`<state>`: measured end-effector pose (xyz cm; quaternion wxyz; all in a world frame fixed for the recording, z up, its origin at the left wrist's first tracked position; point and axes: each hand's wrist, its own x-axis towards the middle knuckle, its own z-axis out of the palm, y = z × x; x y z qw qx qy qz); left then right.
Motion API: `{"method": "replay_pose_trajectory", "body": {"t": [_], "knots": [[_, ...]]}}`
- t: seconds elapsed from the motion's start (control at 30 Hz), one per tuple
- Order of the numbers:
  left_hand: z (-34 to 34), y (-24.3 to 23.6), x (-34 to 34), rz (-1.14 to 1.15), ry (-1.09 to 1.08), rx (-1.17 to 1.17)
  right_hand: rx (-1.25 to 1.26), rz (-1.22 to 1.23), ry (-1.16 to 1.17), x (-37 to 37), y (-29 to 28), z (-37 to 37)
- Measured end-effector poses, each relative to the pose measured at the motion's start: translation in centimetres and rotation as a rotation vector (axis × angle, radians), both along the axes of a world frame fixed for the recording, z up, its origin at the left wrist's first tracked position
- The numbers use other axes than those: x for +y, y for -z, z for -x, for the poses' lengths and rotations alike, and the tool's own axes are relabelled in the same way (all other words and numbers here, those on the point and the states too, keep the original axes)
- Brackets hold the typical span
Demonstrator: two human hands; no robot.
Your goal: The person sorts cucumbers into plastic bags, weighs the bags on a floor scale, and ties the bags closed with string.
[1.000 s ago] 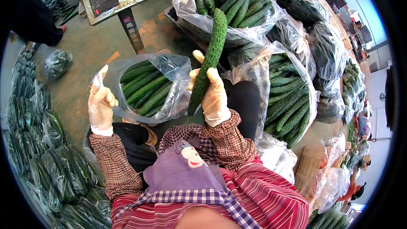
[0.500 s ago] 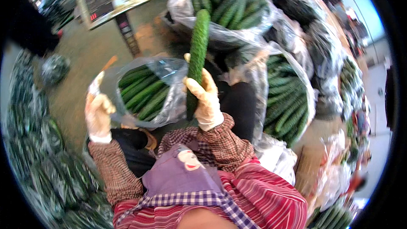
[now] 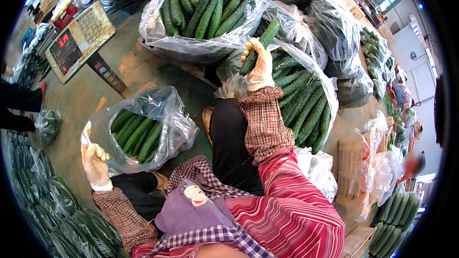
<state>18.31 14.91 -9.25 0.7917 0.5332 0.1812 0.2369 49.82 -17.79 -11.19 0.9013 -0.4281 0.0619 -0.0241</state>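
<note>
My right hand (image 3: 259,69), in a pale glove, is wrapped round a dark green cucumber (image 3: 268,33). It holds the cucumber slanted over the near edge of a large clear bag of cucumbers (image 3: 308,110) on the right. My left hand (image 3: 96,165), gloved too, is at the left rim of a small clear plastic bag (image 3: 179,131). Its fingers are curled on the thin film, with one finger pointing up. Several cucumbers (image 3: 138,136) lie side by side in that small bag, whose mouth faces me.
A digital scale display (image 3: 81,40) on a post stands beyond the small bag. Another large open bag of cucumbers (image 3: 203,14) is at the back. Filled, tied bags (image 3: 334,28) line the right; bagged cucumbers (image 3: 62,210) are stacked at left. A person's dark-trousered legs (image 3: 19,105) are at far left.
My right hand has carried the cucumber rightward, from beside the small bag to over the right-hand large bag. My left hand stays at the small bag's rim. The whole view has shifted.
</note>
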Motion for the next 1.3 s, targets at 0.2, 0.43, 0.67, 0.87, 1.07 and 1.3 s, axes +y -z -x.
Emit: {"method": "replay_pose_trajectory", "body": {"t": [0.2, 0.43, 0.67, 0.87, 1.07, 1.3], "knots": [[-2.1, -0.1, -1.4, -0.011, 0.035, 0.027, 0.294, 0.013, -0.054, -4.7, 9.2, -1.9], [-0.5, 1.1, 1.4, 0.226, 0.054, -0.066, 0.021, 0.467, -0.082, -0.1, 1.5, 3.3], [0.7, 2.1, 1.1, -0.974, -0.271, 0.676, -0.202, 0.152, -0.385, 5.9, -6.6, 10.2], [11.3, -0.5, -0.2, -0.862, -0.908, 0.525, -0.637, 0.169, -0.982, 17.0, -7.7, 12.1], [24.5, 9.6, 1.5, -0.229, -0.639, 1.422, -0.446, -0.035, -1.113, 28.6, -9.6, 17.9], [27.1, 25.8, -1.9, -0.236, -0.575, 1.448, -0.433, -0.085, -1.505, 37.2, -8.1, 34.0]]}}
